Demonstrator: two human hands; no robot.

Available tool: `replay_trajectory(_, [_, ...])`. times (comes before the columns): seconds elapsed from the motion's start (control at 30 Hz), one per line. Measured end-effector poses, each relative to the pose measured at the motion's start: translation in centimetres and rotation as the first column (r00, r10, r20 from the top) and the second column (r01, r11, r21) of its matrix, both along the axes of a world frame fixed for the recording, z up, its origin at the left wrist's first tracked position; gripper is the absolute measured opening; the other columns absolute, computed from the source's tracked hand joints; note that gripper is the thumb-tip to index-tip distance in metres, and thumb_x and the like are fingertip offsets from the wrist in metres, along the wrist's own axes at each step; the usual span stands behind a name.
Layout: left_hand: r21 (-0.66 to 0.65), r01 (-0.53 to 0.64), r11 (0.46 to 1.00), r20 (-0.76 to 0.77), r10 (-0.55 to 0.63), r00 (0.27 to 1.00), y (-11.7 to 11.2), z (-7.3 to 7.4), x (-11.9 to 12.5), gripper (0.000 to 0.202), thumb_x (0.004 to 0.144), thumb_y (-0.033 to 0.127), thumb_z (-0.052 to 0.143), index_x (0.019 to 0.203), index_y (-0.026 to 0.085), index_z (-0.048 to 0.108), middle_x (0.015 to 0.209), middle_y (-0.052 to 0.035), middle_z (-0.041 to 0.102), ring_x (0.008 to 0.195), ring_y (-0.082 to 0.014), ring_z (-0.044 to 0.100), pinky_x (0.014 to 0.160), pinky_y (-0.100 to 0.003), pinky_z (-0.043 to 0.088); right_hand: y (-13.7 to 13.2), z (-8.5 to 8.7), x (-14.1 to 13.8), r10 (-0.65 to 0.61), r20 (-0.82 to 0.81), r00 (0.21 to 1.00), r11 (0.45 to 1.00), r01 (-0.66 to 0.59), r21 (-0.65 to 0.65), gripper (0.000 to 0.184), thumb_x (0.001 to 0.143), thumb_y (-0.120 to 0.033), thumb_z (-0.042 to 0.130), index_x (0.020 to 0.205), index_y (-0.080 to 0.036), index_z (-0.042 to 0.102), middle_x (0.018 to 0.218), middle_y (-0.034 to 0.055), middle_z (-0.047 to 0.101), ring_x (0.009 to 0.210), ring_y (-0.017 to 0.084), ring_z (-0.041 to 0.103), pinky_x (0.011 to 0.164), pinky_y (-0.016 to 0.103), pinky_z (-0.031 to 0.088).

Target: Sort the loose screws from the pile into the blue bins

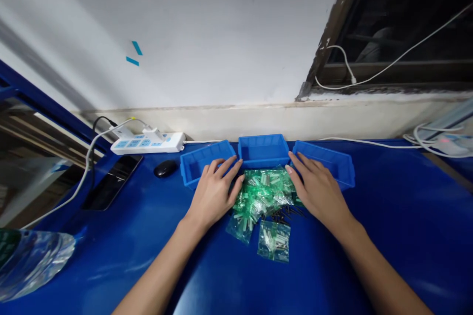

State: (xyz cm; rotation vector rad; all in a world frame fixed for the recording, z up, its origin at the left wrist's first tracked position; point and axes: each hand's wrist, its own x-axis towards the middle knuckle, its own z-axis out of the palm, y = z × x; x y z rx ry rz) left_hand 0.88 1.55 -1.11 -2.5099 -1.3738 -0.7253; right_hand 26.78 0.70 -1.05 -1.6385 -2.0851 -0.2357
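Note:
A heap of small green-tinted plastic bags (264,192) holding white parts lies on the blue table, with dark screws (286,213) scattered at its right edge. My left hand (214,191) rests flat against the heap's left side, fingers stretched out. My right hand (314,186) lies flat against the right side, fingers also extended. One bag (274,241) sits apart, nearer to me. Three blue bins stand behind the heap: left (194,162), middle (263,148), right (332,160).
A white power strip (148,142) with cables lies at the back left, beside a black mouse (165,168) and a dark phone (111,183). A clear water bottle (31,261) lies at the near left. White cables (432,140) run at the right.

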Motion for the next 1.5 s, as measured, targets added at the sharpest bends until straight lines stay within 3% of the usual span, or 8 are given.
replay_trajectory(0.4, [-0.016,-0.047,0.999,0.017,0.047,0.999,-0.8,0.0,0.6,0.046,0.108,0.036,0.042,0.137,0.008,0.064,0.136,-0.0161,0.068,0.114,-0.035,0.058,0.09,-0.051,0.056,-0.8,-0.1,-0.6,0.085,0.015,0.996,0.996,-0.085,0.022,0.051,0.107,-0.041,0.036,0.138,-0.014,0.066,0.145,0.0157,0.063,0.122,0.037,0.066,0.095,0.059,0.058])
replay_trajectory(0.6, [0.005,-0.09,0.996,0.02,0.09,0.996,-1.2,-0.1,1.3,0.05,0.107,0.042,0.044,0.144,0.012,0.06,0.143,-0.0172,0.063,0.112,-0.0354,0.058,0.088,-0.05,0.056,-1.1,-0.3,-0.6,0.081,-0.017,0.997,0.997,-0.08,0.015,0.059,0.107,-0.046,0.035,0.145,-0.006,0.059,0.148,0.0197,0.059,0.127,0.038,0.063,0.102,0.061,0.056])
replay_trajectory(0.8, [-0.007,-0.097,0.995,0.013,0.097,0.995,-1.1,-0.3,1.5,0.052,0.107,0.045,0.042,0.142,0.013,0.061,0.147,-0.0149,0.06,0.111,-0.0363,0.058,0.086,-0.051,0.054,-0.5,-0.6,0.9,0.106,-0.11,0.988,0.992,-0.098,0.077,0.046,0.104,-0.023,0.037,0.137,-0.015,0.068,0.137,0.0154,0.069,0.119,0.033,0.07,0.104,0.06,0.057])
replay_trajectory(0.97, [-0.003,-0.095,0.995,0.011,0.095,0.995,-1.3,-0.5,1.5,0.053,0.106,0.046,0.043,0.142,0.011,0.061,0.147,-0.0178,0.059,0.118,-0.0387,0.056,0.091,-0.055,0.054,-0.3,-0.8,1.0,0.083,-0.123,0.989,0.988,-0.066,0.137,0.041,0.101,-0.02,0.042,0.125,-0.013,0.074,0.126,0.0166,0.075,0.109,0.032,0.075,0.1,0.057,0.06])
replay_trajectory(1.13, [0.083,0.047,0.995,0.051,-0.052,0.997,-1.7,0.2,1.3,0.036,0.105,0.031,0.047,0.128,0.012,0.068,0.139,-0.0192,0.063,0.127,-0.0388,0.051,0.096,-0.056,0.054,-1.0,0.8,0.3,0.156,-0.198,0.968,0.966,-0.108,0.236,0.038,0.098,-0.017,0.045,0.121,-0.019,0.076,0.12,0.012,0.077,0.11,0.03,0.072,0.098,0.054,0.059])
replay_trajectory(1.3, [0.06,0.293,0.954,0.082,-0.298,0.951,-2.0,1.5,1.1,0.024,0.104,0.017,0.047,0.104,0.013,0.07,0.094,-0.0108,0.07,0.084,-0.022,0.062,0.073,-0.036,0.058,-2.1,2.1,-0.5,0.277,-0.324,0.905,0.949,-0.205,0.24,0.029,0.097,-0.02,0.052,0.108,-0.024,0.078,0.083,0.0048,0.078,0.07,0.021,0.071,0.072,0.039,0.061])
replay_trajectory(1.4, [0.038,0.317,0.948,0.097,-0.32,0.943,-2.0,2.0,1.3,0.029,0.104,0.017,0.044,0.093,0.013,0.07,0.076,-0.0067,0.063,0.068,-0.0189,0.056,0.061,-0.033,0.053,-2.4,2.3,-0.6,0.344,-0.314,0.885,0.936,-0.296,0.19,0.022,0.096,-0.02,0.056,0.099,-0.021,0.078,0.06,-0.0016,0.066,0.05,0.014,0.06,0.054,0.029,0.052])
replay_trajectory(1.5, [-0.096,0.378,0.921,0.165,-0.359,0.918,-3.3,2.6,1.3,0.035,0.106,0.019,0.04,0.092,0.017,0.072,0.072,-0.0049,0.062,0.065,-0.0187,0.057,0.06,-0.035,0.054,-2.7,2.9,0.4,0.378,-0.3,0.876,0.925,-0.345,0.158,0.015,0.094,-0.023,0.062,0.09,-0.021,0.076,0.052,-0.0048,0.058,0.042,0.012,0.052,0.047,0.027,0.045])
